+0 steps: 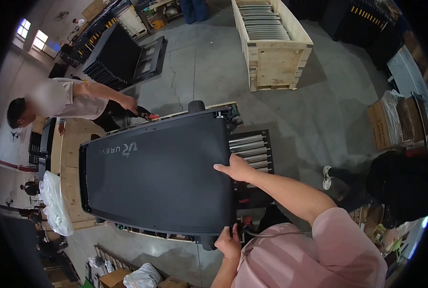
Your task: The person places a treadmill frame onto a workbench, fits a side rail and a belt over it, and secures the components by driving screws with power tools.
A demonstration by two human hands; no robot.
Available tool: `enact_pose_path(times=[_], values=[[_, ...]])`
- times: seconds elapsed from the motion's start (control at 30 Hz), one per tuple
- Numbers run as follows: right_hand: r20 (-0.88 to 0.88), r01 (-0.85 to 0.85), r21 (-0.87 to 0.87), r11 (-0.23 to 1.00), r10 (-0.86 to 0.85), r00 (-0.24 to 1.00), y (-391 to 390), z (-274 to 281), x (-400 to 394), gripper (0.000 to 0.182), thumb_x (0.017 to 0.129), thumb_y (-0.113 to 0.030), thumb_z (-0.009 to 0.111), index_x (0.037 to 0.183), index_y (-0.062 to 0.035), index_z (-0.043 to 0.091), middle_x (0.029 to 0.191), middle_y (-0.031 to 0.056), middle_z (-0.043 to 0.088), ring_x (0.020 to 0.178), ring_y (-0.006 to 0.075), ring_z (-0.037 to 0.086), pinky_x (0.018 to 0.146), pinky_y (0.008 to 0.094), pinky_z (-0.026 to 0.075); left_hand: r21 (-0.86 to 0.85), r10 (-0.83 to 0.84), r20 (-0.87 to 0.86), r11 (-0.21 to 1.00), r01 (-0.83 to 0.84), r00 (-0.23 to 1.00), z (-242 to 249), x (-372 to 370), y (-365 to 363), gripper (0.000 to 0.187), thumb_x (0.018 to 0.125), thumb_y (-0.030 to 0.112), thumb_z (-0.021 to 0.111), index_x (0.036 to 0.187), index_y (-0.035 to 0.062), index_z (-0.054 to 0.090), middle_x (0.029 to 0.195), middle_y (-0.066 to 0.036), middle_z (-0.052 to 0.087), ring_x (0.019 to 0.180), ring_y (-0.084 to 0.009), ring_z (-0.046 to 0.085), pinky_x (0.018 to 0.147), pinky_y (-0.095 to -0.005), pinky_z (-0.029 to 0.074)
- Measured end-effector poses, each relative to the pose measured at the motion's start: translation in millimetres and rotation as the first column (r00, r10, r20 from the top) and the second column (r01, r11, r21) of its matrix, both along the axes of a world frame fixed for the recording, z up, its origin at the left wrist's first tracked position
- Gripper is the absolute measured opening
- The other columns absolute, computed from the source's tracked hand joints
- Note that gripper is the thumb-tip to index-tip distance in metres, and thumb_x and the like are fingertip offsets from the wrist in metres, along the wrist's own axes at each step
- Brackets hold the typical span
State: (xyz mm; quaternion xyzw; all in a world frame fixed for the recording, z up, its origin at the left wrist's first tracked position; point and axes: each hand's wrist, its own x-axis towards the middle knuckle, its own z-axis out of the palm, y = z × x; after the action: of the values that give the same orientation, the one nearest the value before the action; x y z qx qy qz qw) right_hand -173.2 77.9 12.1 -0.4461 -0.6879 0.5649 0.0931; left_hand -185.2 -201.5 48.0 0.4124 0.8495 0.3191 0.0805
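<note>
A treadmill [161,177] with a black belt and a printed logo lies on a wooden-edged stand in front of me. My right hand [238,169] grips its near end, thumb on the belt and fingers hidden past the edge. At the near lower corner, my left hand [228,244] is closed around the frame's edge, its fingers partly hidden. A red and black tool [247,222] with a hose is close beside that hand; I cannot see contact. Metal rollers [250,150] lie on a dark surface beyond my right hand.
Across the treadmill, a co-worker [86,103] holds a red-tipped tool [152,116]. A wooden crate [278,67] of metal rollers stands on the floor. Stacked black panels [110,55], cardboard boxes [384,125] and plastic wrap [55,204] surround the stand. Another person [396,187] is at right.
</note>
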Motion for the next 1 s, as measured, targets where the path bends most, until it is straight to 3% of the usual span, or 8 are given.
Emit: enact_pose_path(times=[0.13,0.3,0.47,0.6,0.67,0.8,0.87,1.0], values=[[0.171,0.028,-0.086,0.996,-0.013,0.985,-0.3,25.9,3.4,0.081,0.085,-0.055,0.068,0.122,0.0144,0.049,0.117,0.0283,0.062,0.11,0.0379,0.063,0.095,0.0418,0.049,-0.099,-0.101,-0.035,0.99,0.097,0.994,-1.8,-4.3,-5.1,0.014,0.088,0.015,0.072,0.082,0.0046,0.066,0.068,-0.018,0.062,0.058,-0.0382,0.06,0.051,-0.0401,0.047],[0.095,0.032,-0.13,0.991,-0.02,0.995,2.1,31.6,10.1,0.078,0.084,-0.054,0.069,0.121,0.0123,0.052,0.115,0.026,0.064,0.109,0.0377,0.064,0.094,0.0413,0.05,-0.259,-0.132,-0.1,0.961,0.102,0.986,1.5,0.2,-6.6,0.013,0.089,0.018,0.071,0.083,0.007,0.067,0.065,-0.016,0.061,0.056,-0.0367,0.06,0.049,-0.041,0.046],[0.038,-0.064,-0.123,0.99,0.069,0.997,9.3,23.5,17.3,0.09,0.085,-0.061,0.064,0.123,0.018,0.046,0.118,0.032,0.061,0.112,0.0397,0.061,0.097,0.042,0.048,-0.267,-0.119,-0.106,0.96,0.088,0.987,7.7,4.0,-2.9,0.017,0.092,0.022,0.068,0.083,0.0079,0.065,0.064,-0.016,0.06,0.054,-0.0368,0.059,0.048,-0.0425,0.045],[0.01,0.048,-0.134,0.99,-0.047,0.999,18.2,8.6,12.3,0.088,0.086,-0.06,0.062,0.125,0.0177,0.046,0.118,0.0326,0.061,0.113,0.0399,0.061,0.097,0.042,0.048,-0.358,-0.131,-0.11,0.93,0.084,0.985,7.8,3.0,-2.2,0.015,0.09,0.02,0.07,0.085,0.007,0.066,0.065,-0.016,0.061,0.054,-0.0368,0.059,0.049,-0.0424,0.045],[-0.03,0.122,-0.025,0.992,-0.123,0.992,18.0,3.1,7.6,0.085,0.087,-0.057,0.061,0.127,0.0161,0.046,0.121,0.0328,0.06,0.115,0.0409,0.06,0.098,0.043,0.047,-0.252,-0.132,-0.128,0.963,0.096,0.983,7.5,4.2,1.1,0.013,0.088,0.017,0.072,0.086,0.0047,0.068,0.066,-0.018,0.062,0.055,-0.0372,0.059,0.051,-0.0415,0.046],[-0.023,0.027,-0.096,0.995,-0.029,0.999,25.2,-1.9,8.0,0.081,0.087,-0.056,0.062,0.126,0.0143,0.048,0.118,0.0305,0.062,0.111,0.0404,0.062,0.097,0.0422,0.048,-0.12,-0.009,-0.09,0.993,-0.001,0.996,-6.2,11.1,0.9,0.014,0.086,0.015,0.075,0.086,0.002,0.069,0.068,-0.019,0.063,0.056,-0.0379,0.06,0.053,-0.0402,0.048],[-0.037,0.02,-0.056,0.998,-0.022,0.999,25.5,0.5,8.6,0.078,0.088,-0.055,0.06,0.127,0.0116,0.049,0.117,0.0278,0.064,0.111,0.0399,0.062,0.095,0.0439,0.049,-0.136,0.069,-0.044,0.988,-0.075,0.997,-9.0,12.5,0.5,0.013,0.089,0.012,0.072,0.09,-0.0007,0.068,0.071,-0.018,0.065,0.054,-0.0215,0.057,0.056,-0.0329,0.048],[-0.011,0.025,-0.112,0.993,-0.026,1.0,23.5,11.5,16.3,0.077,0.089,-0.057,0.06,0.123,0.0105,0.052,0.116,0.0274,0.063,0.108,0.0383,0.064,0.093,0.0433,0.05,-0.07,0.066,-0.006,0.995,-0.066,0.998,-16.3,7.6,-3.8,0.014,0.09,0.011,0.071,0.09,-0.0021,0.067,0.07,-0.018,0.064,0.054,-0.0206,0.054,0.056,-0.032,0.047]])
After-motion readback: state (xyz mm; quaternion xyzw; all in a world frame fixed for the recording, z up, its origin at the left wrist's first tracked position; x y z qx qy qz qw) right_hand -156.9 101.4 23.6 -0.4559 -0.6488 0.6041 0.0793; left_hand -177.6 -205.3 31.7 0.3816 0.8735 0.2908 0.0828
